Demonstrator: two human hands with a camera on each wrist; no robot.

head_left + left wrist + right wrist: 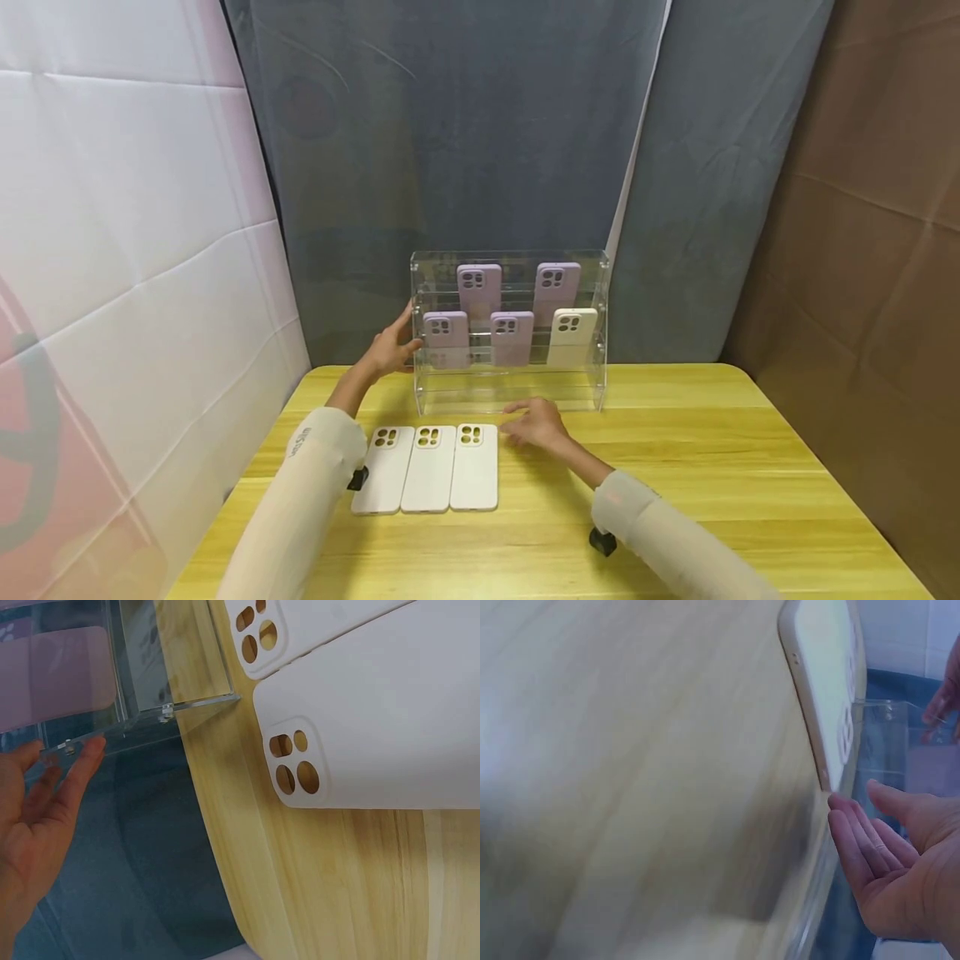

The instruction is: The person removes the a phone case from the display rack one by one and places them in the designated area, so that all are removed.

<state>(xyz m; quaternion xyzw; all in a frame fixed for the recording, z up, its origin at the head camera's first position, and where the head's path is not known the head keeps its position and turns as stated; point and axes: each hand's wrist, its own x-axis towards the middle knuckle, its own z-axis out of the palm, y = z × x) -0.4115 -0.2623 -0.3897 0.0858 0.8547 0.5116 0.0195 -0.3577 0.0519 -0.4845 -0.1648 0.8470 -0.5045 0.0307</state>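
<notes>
A clear acrylic display rack [592, 333] stands at the back of the yellow wooden table [712, 467]. It holds several lilac phone cases [478, 288] and one cream case [572, 333]. My left hand [393, 347] touches the rack's left wall with straight fingers [79, 769]. Three white phone cases [429, 467] lie side by side in front of the rack; two show in the left wrist view [375, 727]. My right hand [534, 423] hovers open just right of them, fingers relaxed [859, 844], holding nothing.
A grey cloth [450, 125] hangs behind the table, white sheeting [127, 250] to the left and brown fabric [877, 208] to the right. The table's right half and front are bare wood.
</notes>
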